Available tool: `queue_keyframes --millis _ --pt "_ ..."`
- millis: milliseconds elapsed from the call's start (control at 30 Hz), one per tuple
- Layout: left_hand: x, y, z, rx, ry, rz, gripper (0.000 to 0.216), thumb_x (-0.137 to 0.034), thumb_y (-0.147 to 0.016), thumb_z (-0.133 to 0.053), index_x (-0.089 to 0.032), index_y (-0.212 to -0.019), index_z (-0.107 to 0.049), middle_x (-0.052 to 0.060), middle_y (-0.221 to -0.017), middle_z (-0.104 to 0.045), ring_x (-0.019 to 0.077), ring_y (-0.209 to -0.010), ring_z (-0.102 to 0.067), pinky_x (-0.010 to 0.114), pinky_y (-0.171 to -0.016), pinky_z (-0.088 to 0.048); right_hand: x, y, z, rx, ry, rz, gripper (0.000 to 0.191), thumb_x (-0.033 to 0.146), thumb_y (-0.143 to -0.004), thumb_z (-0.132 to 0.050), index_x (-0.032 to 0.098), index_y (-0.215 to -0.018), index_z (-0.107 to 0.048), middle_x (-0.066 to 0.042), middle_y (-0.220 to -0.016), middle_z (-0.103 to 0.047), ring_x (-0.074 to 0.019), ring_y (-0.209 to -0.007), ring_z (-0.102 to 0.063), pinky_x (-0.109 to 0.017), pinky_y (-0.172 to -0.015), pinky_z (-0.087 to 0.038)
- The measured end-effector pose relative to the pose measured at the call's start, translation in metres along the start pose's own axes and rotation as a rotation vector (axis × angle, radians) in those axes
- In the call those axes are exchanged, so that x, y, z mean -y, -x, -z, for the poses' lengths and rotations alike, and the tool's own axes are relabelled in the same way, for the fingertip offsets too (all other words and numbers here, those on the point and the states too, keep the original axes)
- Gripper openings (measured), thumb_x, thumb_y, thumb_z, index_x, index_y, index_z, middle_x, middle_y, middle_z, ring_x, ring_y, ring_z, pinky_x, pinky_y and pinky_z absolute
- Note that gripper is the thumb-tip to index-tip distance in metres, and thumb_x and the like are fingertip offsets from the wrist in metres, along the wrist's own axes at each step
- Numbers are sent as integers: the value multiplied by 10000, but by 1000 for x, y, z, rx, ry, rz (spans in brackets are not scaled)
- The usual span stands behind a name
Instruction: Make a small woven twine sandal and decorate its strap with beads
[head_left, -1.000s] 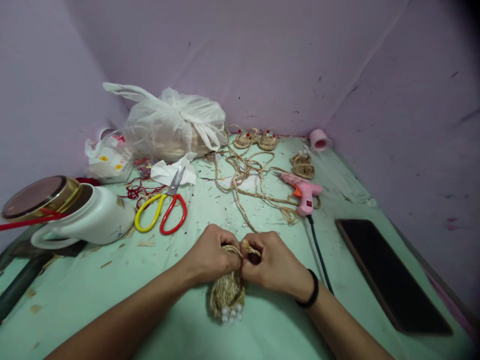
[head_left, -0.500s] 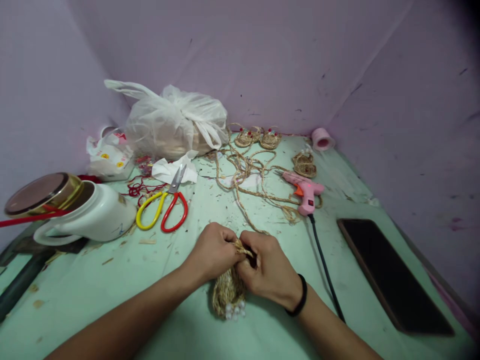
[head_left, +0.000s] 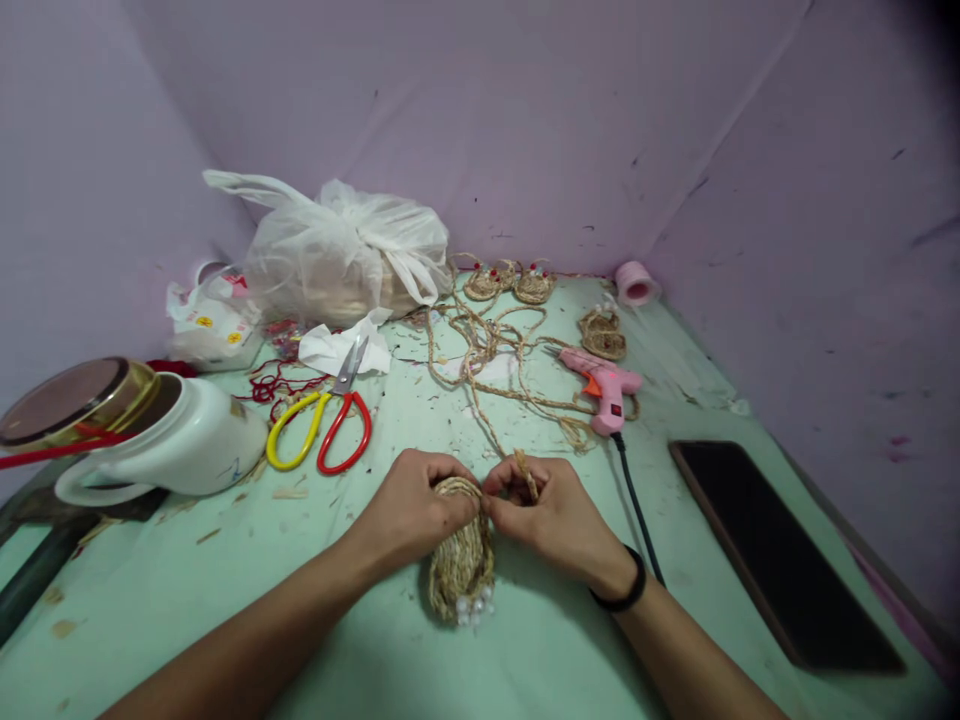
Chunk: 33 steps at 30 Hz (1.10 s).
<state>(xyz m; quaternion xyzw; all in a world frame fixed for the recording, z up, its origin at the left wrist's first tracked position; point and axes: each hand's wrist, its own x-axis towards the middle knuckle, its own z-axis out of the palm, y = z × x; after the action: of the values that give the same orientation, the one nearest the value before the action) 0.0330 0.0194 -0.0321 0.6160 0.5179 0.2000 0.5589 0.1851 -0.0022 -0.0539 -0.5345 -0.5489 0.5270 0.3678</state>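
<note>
A small woven straw slipper (head_left: 460,565), with white pearl beads clustered at its near end, hangs just over the table in front of me. My left hand (head_left: 420,505) is closed around its far end, thumb on the upper face. At the slipper's right edge, my right hand (head_left: 551,515) pinches a braided straw cord (head_left: 526,475), whose short end sticks up between the fingers. A longer run of straw cord (head_left: 487,420) leads from behind the hands to a loose tangle. The exact pinch point is partly hidden by the fingers.
Left: yellow-and-red scissors (head_left: 346,420), a tilted white mug (head_left: 206,440), a hammer-like tool (head_left: 37,560). Behind: a white plastic bag (head_left: 345,250) and small straw slippers (head_left: 534,287). Right: a pink glue gun (head_left: 606,385) with a black cable, and a dark phone (head_left: 780,550).
My hands have moved slightly apart, showing the slipper's far end. The right hand has shifted right, and the cord's end now points upward. The view has tilted a little.
</note>
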Motion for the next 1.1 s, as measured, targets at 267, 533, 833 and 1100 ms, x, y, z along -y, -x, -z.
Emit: queue_keyframes --millis 267,533,833,1100 --pt "7 -1 -8 -103 -3 28 128 -147 -588 -488 -109 -599 -610 -20 -509 -525 108 -500 -460 202 -461 -371 2 6 -6 -82 217 58 70 150 -620 -510 151 -597 -577 32 -508 -498 -84 -470 -399 -196 -437 -301" --pt "7 -2 -4 -62 -42 -27 129 -163 -614 -508 -109 -630 -624 3 -553 -582 129 -549 -510 213 -507 -399 4 10 -5 -88 391 203 115 157 -676 -503 155 -595 -585 31 -497 -488 -83 -457 -402 -200 -447 -295" --pt "4 -3 -7 -100 -99 16 131 -150 -567 -477 -115 -560 -603 -1 -514 -549 129 -526 -479 211 -463 -357 1 6 -10 -117 460 183 69 129 -609 -493 169 -552 -499 39 -488 -446 -91 -470 -394 -200 -455 -276" --pt "13 -6 -15 -197 -91 6 133 -155 -539 -485 -117 -529 -613 -1 -491 -548 131 -527 -478 210 -461 -353 -5 8 -17 -230 527 337 69 153 -604 -510 176 -553 -470 28 -488 -483 -102 -476 -434 -207 -475 -289"
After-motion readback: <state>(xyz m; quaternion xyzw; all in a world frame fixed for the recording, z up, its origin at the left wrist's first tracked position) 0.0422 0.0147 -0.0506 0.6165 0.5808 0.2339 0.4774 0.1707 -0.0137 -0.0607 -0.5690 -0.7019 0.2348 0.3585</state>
